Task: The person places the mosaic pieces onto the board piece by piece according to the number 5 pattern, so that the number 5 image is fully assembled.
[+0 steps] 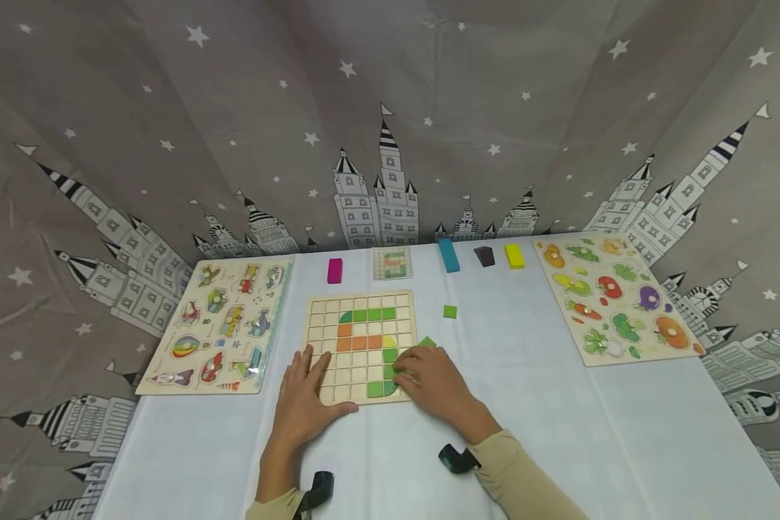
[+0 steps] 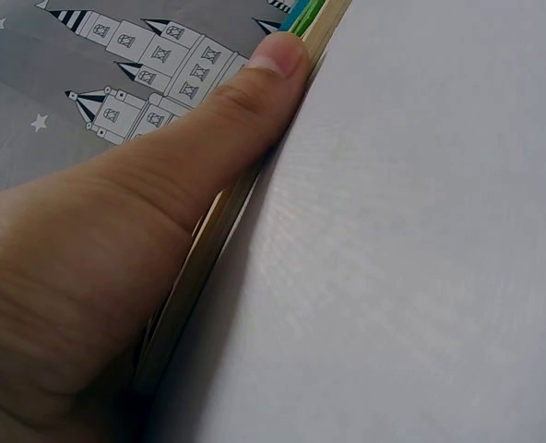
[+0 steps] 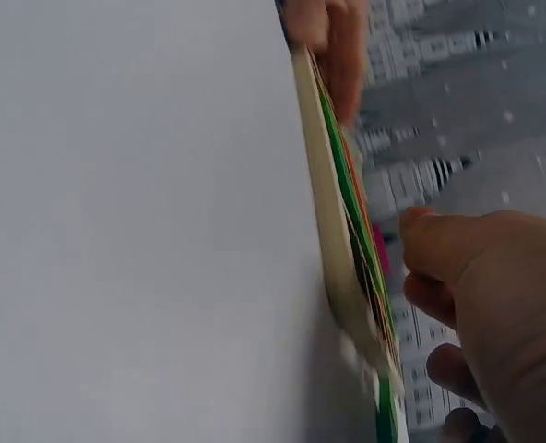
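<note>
A wooden grid board [image 1: 330,373] lies mid-table, with flat tiles set in its squares. Green tiles [image 1: 373,315] line its upper row, orange tiles [image 1: 360,343] cross the middle, and a yellow rounded tile [image 1: 389,342] tops a green column at the right. My left hand [image 1: 302,404] rests spread on the board's lower left corner, its thumb [image 2: 245,88] along the near edge. My right hand [image 1: 437,383] is over the right edge, bent fingertips right at the green column. In the right wrist view, nothing shows between its fingers. A green tile [image 1: 427,341] lies partly hidden behind it.
Another green tile [image 1: 450,312] lies right of the board. Behind stand a pattern card [image 1: 393,263] and magenta [image 1: 334,271], blue [image 1: 448,256], dark [image 1: 484,256] and yellow [image 1: 514,256] stacks. A vehicle puzzle [image 1: 195,318] lies left, a vegetable puzzle [image 1: 604,338] right.
</note>
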Action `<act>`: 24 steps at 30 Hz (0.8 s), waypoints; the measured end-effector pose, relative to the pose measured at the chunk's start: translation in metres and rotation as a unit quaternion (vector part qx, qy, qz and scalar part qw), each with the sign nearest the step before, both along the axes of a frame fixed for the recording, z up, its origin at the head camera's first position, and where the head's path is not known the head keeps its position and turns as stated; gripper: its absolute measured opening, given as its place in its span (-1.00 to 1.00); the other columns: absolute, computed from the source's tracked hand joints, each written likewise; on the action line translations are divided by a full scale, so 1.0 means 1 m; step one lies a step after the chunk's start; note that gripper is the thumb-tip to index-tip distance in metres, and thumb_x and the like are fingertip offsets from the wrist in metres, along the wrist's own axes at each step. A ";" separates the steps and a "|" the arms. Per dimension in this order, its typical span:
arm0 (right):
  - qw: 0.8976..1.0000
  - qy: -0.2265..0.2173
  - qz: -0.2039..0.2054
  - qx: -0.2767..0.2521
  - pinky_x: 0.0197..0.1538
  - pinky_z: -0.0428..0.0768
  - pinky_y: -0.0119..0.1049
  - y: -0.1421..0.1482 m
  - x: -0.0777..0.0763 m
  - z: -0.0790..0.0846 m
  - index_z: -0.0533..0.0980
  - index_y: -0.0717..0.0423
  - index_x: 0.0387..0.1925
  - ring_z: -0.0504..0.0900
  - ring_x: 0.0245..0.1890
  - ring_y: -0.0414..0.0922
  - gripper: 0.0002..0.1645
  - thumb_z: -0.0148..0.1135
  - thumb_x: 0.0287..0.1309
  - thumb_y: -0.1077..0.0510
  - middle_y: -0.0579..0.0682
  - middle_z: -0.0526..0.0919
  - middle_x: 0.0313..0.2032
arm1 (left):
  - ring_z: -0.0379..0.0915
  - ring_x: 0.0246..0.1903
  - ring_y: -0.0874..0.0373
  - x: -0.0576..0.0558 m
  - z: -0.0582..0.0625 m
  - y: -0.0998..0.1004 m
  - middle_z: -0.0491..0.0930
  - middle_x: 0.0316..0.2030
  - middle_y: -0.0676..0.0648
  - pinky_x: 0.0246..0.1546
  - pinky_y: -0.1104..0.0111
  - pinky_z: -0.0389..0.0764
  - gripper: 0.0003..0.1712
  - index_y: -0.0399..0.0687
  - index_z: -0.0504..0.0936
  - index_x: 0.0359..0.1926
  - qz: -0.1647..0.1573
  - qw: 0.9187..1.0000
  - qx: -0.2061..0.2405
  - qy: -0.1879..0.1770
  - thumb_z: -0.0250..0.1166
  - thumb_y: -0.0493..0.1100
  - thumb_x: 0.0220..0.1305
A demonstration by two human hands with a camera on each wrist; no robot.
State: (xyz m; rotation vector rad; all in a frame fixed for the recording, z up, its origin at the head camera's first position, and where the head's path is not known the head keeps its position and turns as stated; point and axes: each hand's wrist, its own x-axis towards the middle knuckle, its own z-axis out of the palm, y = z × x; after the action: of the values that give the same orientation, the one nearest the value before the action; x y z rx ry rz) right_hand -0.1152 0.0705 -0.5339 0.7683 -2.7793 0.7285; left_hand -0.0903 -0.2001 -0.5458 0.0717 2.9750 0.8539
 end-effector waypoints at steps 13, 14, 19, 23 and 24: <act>0.982 -0.105 -0.148 -0.047 0.36 0.55 0.00 0.073 -0.066 0.003 0.60 -0.02 0.22 0.57 0.25 0.04 -0.52 0.36 0.32 -0.02 0.02 0.64 0.21 | -0.37 0.62 -0.29 -0.001 0.000 -0.001 -0.14 0.63 -0.26 0.61 -0.20 -0.21 0.39 -0.01 0.21 0.57 -0.002 1.000 0.002 -0.021 0.58 0.45 -0.21; 0.981 -0.110 -0.150 -0.045 0.37 0.53 0.02 0.076 -0.071 0.002 0.58 0.00 0.25 0.57 0.27 0.06 -0.49 0.36 0.32 -0.02 0.05 0.63 0.23 | -0.37 0.62 -0.29 -0.001 0.000 -0.001 -0.14 0.63 -0.26 0.61 -0.20 -0.21 0.39 -0.01 0.21 0.57 -0.002 1.000 0.001 -0.021 0.58 0.45 -0.21; 0.980 -0.124 -0.150 -0.038 0.41 0.50 0.05 0.085 -0.089 -0.002 0.53 0.06 0.31 0.56 0.29 0.11 -0.42 0.36 0.31 0.02 0.12 0.61 0.24 | -0.36 0.62 -0.29 -0.002 0.000 -0.002 -0.13 0.63 -0.26 0.61 -0.19 -0.21 0.39 -0.03 0.21 0.57 0.001 1.000 -0.002 -0.018 0.59 0.43 -0.22; 0.978 -0.132 -0.156 -0.033 0.40 0.52 0.03 0.085 -0.095 -0.004 0.56 0.05 0.28 0.58 0.27 0.09 -0.46 0.34 0.32 0.02 0.09 0.63 0.23 | -0.36 0.62 -0.29 -0.002 0.000 -0.002 -0.13 0.63 -0.26 0.61 -0.18 -0.20 0.39 -0.03 0.21 0.57 0.000 1.000 0.002 -0.017 0.59 0.44 -0.22; 0.978 -0.134 -0.158 -0.031 0.40 0.51 0.03 0.084 -0.096 -0.004 0.57 0.04 0.27 0.58 0.27 0.09 -0.48 0.34 0.32 0.03 0.08 0.63 0.22 | -0.36 0.62 -0.29 -0.002 0.000 -0.002 -0.13 0.63 -0.27 0.61 -0.18 -0.20 0.40 -0.03 0.21 0.57 0.000 1.000 0.003 -0.017 0.59 0.44 -0.23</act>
State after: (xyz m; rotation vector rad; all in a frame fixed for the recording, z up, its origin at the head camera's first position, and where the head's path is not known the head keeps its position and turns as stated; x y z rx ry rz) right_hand -0.2109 0.1544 -0.5377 0.2175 -2.9941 0.9044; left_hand -0.0922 -0.2023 -0.5455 0.0573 2.9400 0.8558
